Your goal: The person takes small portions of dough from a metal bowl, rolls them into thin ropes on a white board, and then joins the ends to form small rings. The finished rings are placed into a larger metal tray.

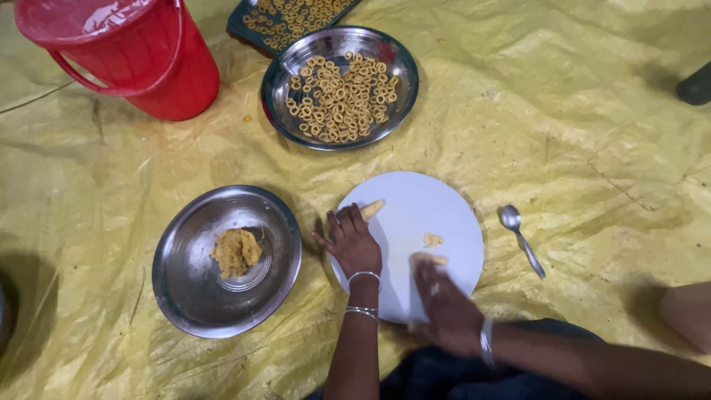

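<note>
Two steel plates (226, 261) (339, 87), one white round board (422, 215), one red bucket (126, 52), one spoon (521, 238), one dark tray (285, 22) and two hands (354, 241) (448, 307) are counted.

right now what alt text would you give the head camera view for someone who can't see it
A person's left hand and right hand press pieces of dough on a round white board, over a yellow sheet. Beside it are a steel plate of dough, a plate of dough rings, a spoon and a red bucket.
</note>
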